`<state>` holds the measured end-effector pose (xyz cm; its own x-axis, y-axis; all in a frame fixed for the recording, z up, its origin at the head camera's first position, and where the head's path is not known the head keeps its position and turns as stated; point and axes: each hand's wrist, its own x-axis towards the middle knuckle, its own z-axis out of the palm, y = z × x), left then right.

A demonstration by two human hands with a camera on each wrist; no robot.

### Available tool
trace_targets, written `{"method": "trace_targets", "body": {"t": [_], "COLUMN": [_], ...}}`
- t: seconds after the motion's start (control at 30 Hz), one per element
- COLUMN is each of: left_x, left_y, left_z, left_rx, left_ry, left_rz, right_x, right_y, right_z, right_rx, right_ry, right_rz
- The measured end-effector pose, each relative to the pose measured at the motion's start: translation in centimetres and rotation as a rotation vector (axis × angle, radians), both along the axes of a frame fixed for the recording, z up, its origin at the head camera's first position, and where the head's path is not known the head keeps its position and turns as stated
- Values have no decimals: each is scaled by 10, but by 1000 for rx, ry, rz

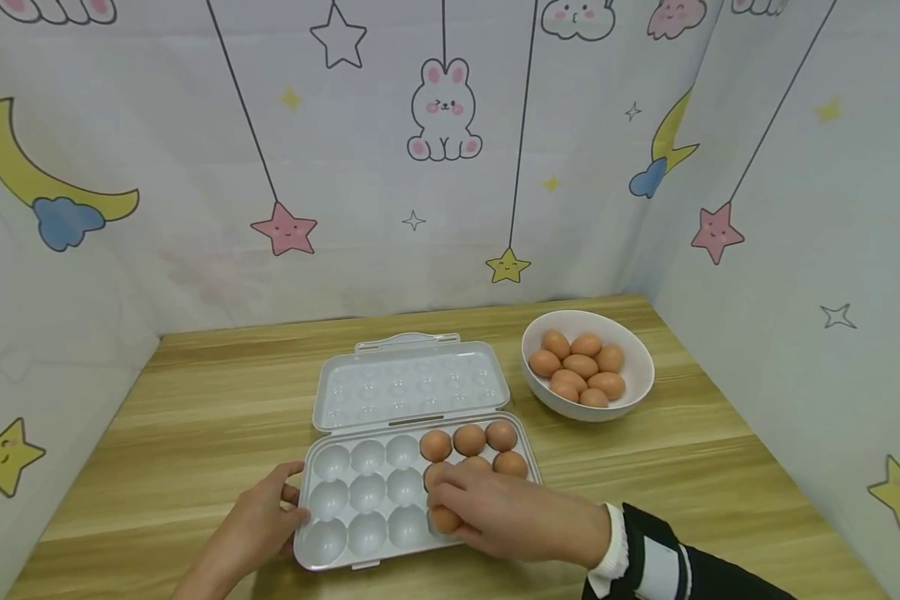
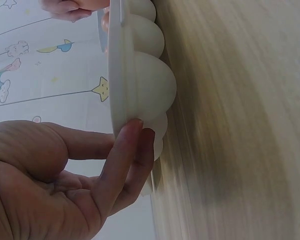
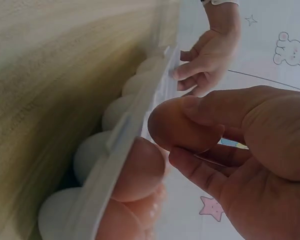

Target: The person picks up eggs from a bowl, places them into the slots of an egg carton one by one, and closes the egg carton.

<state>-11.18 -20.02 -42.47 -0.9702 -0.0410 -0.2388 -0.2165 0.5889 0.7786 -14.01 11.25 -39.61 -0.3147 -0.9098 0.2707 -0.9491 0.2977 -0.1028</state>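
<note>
At lower left of the head view, left hand [image 1: 258, 521] on the left edge of a plastic egg carton [image 1: 367, 492], thumb at the rim and fingertips against a cup wall beneath: a narrow grip. Carton across the lower middle of the frame, hinged lid [image 1: 408, 383] laid open behind, 9 bare cups at left, seated brown eggs [image 1: 469, 439] at right. Probably light and slightly flexible; best steadied by the rim.

At lower centre, over the near row, a single brown egg [image 3: 182, 125], pinched between thumb and fingers of the right hand [image 1: 510, 512], spread only to the egg's width. Contact with the cup below unclear. Likely light, rigid, smooth and easily cracked; best held round its sides, with gentle pressure.

At right of the frame, a white bowl [image 1: 633, 402] with loose brown eggs [image 1: 581, 367].
</note>
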Motion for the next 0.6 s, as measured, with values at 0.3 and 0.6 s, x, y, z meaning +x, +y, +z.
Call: {"method": "trace_targets", "body": {"t": [0.3, 0.6], "left_x": [1, 1], "left_y": [0, 0], "left_z": [-1, 0], "left_rx": [1, -9], "left_ry": [19, 19], "left_rz": [1, -3], "right_x": [2, 4], "right_y": [-5, -6], "right_z": [-17, -23], "right_rx": [38, 7], "right_ry": [32, 93], "right_rz": [-30, -37]}}
